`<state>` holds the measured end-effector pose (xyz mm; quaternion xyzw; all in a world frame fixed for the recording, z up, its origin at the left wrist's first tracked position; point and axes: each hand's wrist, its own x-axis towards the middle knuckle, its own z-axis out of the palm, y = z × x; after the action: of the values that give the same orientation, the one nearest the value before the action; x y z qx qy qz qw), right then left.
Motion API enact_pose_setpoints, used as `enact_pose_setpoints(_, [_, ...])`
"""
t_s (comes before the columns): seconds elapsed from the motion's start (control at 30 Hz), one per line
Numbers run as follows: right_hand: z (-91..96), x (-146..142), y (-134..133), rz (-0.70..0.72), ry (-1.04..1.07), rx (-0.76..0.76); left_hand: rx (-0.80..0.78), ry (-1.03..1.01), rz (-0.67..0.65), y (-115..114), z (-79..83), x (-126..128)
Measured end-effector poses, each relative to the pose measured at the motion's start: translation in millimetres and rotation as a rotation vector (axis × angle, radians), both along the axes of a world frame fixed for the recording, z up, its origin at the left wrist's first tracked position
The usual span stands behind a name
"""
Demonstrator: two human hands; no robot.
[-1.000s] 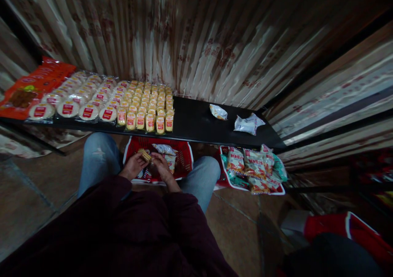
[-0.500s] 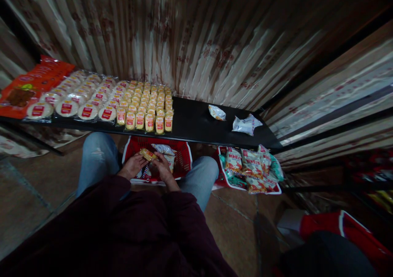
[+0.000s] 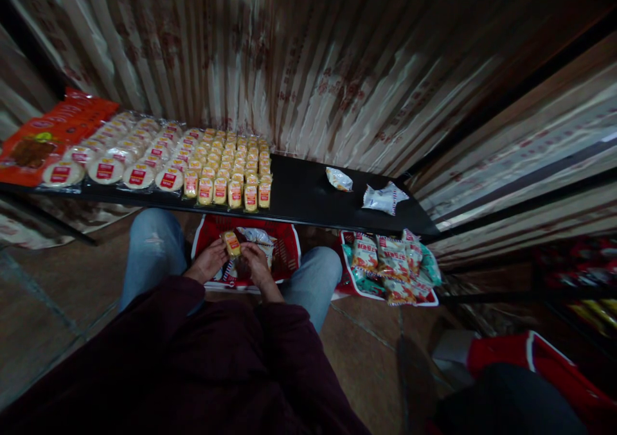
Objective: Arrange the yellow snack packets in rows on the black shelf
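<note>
A small yellow packaged cake (image 3: pixel 232 244) with a red-and-orange label is held upright between my hands, above a red basket (image 3: pixel 290 242). My left hand (image 3: pixel 211 261) is closed on its left side. My right hand (image 3: pixel 256 263) pinches its right edge with the fingertips. White snack bags (image 3: pixel 258 236) lie in the basket beneath, partly hidden by my hands. On the black shelf (image 3: pixel 303 184) just beyond stand several rows of similar yellow packaged cakes (image 3: pixel 234 194), with round white packaged cakes (image 3: pixel 106 169) to their left.
An orange bag (image 3: pixel 53 133) lies at the shelf's left end. Two white packets (image 3: pixel 385 198) are toward its right end. To the right of my knee stands another red basket (image 3: pixel 355 287) full of snack bags (image 3: pixel 394 257). A curtain (image 3: pixel 308 69) hangs behind the shelf.
The packaged cake has turned from lying slanted to upright, with its label now facing me. Both hands stay over the basket, and the view has shifted slightly.
</note>
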<state>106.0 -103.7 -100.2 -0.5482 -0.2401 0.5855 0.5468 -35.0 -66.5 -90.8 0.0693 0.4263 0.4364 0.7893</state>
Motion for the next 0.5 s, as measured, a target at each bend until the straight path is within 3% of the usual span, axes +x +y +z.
enact_pose_setpoints(0.2, [-6.1,0,0,0.051,-0.054,0.043,0.022,-0.060,-0.074,0,-1.3,-1])
enact_pose_setpoints(0.5, [-12.6,0,-1,0.048,-0.114,0.046,0.048,0.040,-0.124,-6,6.2,3])
